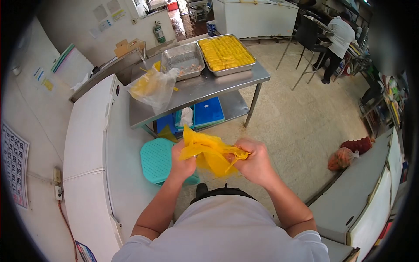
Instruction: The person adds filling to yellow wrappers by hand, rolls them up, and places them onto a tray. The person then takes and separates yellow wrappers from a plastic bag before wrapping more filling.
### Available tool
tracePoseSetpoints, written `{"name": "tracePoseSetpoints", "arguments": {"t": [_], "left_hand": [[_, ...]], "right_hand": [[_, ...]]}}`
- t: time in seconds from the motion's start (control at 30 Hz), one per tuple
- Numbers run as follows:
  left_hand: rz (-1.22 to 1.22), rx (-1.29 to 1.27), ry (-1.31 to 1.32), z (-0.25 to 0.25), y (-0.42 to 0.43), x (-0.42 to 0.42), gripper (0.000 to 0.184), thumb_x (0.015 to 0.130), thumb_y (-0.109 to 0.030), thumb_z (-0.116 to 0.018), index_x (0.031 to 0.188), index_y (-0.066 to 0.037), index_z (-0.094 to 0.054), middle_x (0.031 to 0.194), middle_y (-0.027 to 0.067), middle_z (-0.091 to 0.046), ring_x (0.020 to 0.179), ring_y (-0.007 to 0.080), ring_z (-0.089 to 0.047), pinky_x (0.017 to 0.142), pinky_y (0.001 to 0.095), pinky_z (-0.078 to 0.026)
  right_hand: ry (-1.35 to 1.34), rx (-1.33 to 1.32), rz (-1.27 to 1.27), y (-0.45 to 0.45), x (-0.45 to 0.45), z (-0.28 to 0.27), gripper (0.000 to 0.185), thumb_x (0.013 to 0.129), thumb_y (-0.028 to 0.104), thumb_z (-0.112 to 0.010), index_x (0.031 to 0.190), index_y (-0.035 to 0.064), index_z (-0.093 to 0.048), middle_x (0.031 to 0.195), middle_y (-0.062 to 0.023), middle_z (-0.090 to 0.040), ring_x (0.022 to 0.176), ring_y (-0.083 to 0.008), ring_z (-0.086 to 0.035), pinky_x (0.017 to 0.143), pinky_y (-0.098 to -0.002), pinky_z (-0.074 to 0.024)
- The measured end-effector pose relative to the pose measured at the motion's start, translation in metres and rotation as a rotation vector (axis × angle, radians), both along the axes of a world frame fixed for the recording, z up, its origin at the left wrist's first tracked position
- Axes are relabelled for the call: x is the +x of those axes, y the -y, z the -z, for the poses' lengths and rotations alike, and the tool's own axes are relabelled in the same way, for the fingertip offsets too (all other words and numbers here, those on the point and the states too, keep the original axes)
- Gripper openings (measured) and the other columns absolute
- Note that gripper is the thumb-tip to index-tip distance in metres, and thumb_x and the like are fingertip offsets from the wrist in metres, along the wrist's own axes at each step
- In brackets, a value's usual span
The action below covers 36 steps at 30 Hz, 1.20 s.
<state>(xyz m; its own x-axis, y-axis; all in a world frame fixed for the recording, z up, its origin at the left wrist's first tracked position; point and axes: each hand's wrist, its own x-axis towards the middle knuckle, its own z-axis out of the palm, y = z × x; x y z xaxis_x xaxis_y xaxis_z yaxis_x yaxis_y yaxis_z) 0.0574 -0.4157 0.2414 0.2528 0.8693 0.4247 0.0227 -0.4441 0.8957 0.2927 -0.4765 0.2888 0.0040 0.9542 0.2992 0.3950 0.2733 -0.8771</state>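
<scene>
A crumpled, thin yellow sheet stretches between my two hands in front of my body, above the floor. My left hand is closed on its left end. The right end is bunched up in the fingers of my right hand. Beyond them, on the steel table, stands a metal tray full of yellow rolled pieces. Beside it is another metal tray with small scraps on its bottom. A clear plastic bag with yellow material inside lies at the table's near left.
A turquoise stool stands below the table's near edge. White chest freezers flank me at left and right. Filled bags lie on the floor at right. A person stands at the back right near a tall chair.
</scene>
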Motion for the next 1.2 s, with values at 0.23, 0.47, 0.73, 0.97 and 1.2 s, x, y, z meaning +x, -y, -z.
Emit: {"name": "tracePoseSetpoints", "arguments": {"t": [0.23,0.47,0.73,0.97,1.2], "left_hand": [[-0.057,0.032,-0.08,-0.008,0.021,0.04,0.015,0.098,0.001,-0.068,0.111,0.002,-0.075,0.108,0.01,-0.08,0.097,0.0197,-0.076,0.087,0.0333,-0.058],[-0.189,0.309,-0.148,-0.008,0.021,0.058,0.014,0.097,-0.002,-0.071,0.11,0.001,-0.076,0.103,0.0133,-0.081,0.087,0.0248,-0.078,0.079,0.0335,-0.06],[-0.254,0.561,-0.222,-0.03,0.007,0.044,0.014,0.092,0.0,-0.073,0.105,0.0,-0.077,0.101,0.0152,-0.08,0.088,0.0299,-0.078,0.08,0.0352,-0.06],[-0.356,0.044,0.478,-0.003,-0.027,-0.054,0.028,0.105,-0.014,-0.071,0.129,-0.002,-0.066,0.123,0.0125,-0.072,0.112,0.0265,-0.071,0.098,0.0408,-0.06],[0.002,-0.307,0.912,-0.016,-0.045,-0.103,0.031,0.106,-0.018,-0.07,0.134,-0.005,-0.064,0.12,0.0092,-0.073,0.111,0.0256,-0.071,0.101,0.0399,-0.06]], "right_hand": [[-0.093,-0.237,-0.121,0.009,0.038,-0.004,0.01,0.088,0.003,-0.079,0.091,-0.0052,-0.073,0.08,-0.0094,-0.07,0.075,-0.011,-0.062,0.067,-0.0309,-0.0503],[-0.119,-0.138,-0.104,0.008,0.05,-0.007,0.011,0.091,0.003,-0.076,0.085,-0.0036,-0.069,0.071,-0.006,-0.06,0.07,-0.0091,-0.055,0.061,-0.0307,-0.0453],[-0.352,0.013,0.106,-0.002,0.04,0.006,0.014,0.094,0.008,-0.074,0.087,0.0002,-0.066,0.074,0.0002,-0.059,0.07,-0.0094,-0.054,0.06,-0.0296,-0.0427],[-0.879,0.118,0.494,-0.048,0.165,-0.001,0.014,0.111,0.017,-0.061,0.111,0.0043,-0.064,0.086,-0.0041,-0.068,0.071,-0.012,-0.059,0.058,-0.026,-0.0436],[-0.795,0.096,0.455,-0.084,0.15,0.005,0.013,0.112,0.017,-0.058,0.112,0.0052,-0.061,0.089,-0.0076,-0.07,0.075,-0.0171,-0.061,0.076,-0.0326,-0.0506]]}}
